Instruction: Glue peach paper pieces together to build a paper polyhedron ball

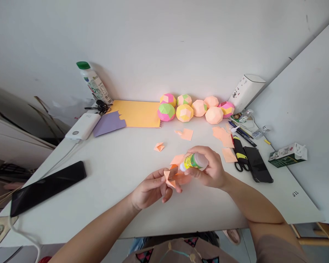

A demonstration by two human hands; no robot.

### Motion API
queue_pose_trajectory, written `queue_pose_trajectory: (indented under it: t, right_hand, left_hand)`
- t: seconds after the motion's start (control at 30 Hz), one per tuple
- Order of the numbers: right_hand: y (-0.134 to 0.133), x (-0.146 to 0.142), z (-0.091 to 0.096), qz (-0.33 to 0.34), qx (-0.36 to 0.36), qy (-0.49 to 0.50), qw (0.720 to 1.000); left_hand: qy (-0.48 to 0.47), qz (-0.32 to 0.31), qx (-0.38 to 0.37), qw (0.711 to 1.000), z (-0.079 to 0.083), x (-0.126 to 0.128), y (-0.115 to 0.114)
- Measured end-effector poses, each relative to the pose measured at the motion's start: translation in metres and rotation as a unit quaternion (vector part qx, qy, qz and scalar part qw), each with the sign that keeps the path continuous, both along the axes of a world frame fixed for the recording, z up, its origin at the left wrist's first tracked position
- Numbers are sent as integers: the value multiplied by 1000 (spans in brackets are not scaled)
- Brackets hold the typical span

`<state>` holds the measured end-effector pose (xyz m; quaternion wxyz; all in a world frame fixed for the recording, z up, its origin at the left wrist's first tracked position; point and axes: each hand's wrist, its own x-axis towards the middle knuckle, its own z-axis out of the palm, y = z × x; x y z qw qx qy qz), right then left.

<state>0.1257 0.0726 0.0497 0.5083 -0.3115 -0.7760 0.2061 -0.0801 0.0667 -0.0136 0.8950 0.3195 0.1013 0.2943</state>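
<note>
My left hand [150,189] pinches a small folded orange paper piece [170,177] just above the white table [115,171]. My right hand [210,168] is wrapped round a glue stick [193,161] with a green and yellow label, its white tip pointing left at the paper. A flat orange sheet [177,159] lies right behind the folded piece. Both hands are closed on what they hold.
Several paper balls [193,107] line the wall. Loose orange pieces [224,136] and a folded piece [159,147] lie nearby. Scissors [239,155] and a phone [258,164] sit right. A dark tablet [48,187], power bank [82,126], orange notebook [138,113] and bottle [94,82] sit left.
</note>
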Motion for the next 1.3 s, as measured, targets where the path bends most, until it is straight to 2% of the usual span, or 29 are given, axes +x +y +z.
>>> queue_pose_trajectory:
  t: [0.17, 0.5, 0.87, 1.3]
  right_hand:
    - [1, 1, 2, 13, -89, 34, 995]
    - [2, 3, 1, 20, -183, 86, 979]
    - [4, 4, 2, 7, -254, 77, 964]
    - [7, 4, 1, 2, -272, 103, 957]
  left_hand:
    - [-11, 11, 3, 1000, -1, 1, 0]
    - [-15, 2, 4, 1000, -1, 0, 0]
    - [4, 1, -5, 1000, -1, 1, -1]
    - [1, 7, -6, 1000, -1, 1, 0]
